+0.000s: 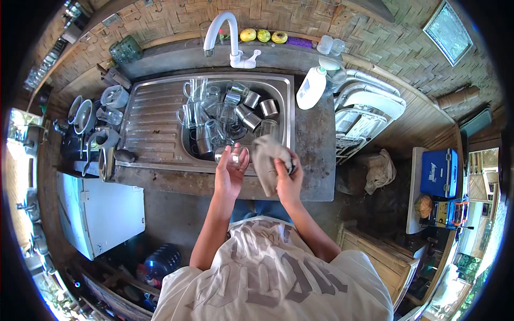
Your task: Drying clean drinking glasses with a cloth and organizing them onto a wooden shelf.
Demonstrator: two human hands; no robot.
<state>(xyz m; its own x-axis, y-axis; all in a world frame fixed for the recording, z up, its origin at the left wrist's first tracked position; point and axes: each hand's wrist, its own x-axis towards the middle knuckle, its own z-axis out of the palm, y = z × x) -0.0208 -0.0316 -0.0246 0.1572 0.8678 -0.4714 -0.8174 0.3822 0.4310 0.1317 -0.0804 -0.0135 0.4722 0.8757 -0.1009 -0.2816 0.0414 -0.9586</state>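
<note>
At the front rim of the metal sink [206, 167], my left hand [231, 175] is closed around a clear drinking glass [238, 155]. Beside it my right hand [289, 181] grips a grey-beige cloth [266, 160], which hangs down in folds. Something dark shows by the right fingers, too small to make out. Beyond both hands, the basin is heaped with clear glass mugs [188, 115] and shiny steel cups [269, 108]. Another clear glass [269, 128] stands close behind the cloth, partly covered by it.
A white faucet [234, 40] arches over the sink's back edge. To the right are a white bottle [312, 88] and white racks [369, 101]. Ribbed drainboard [150, 120] lies left, with pans [84, 116] past it. A white cabinet [110, 214] stands below left.
</note>
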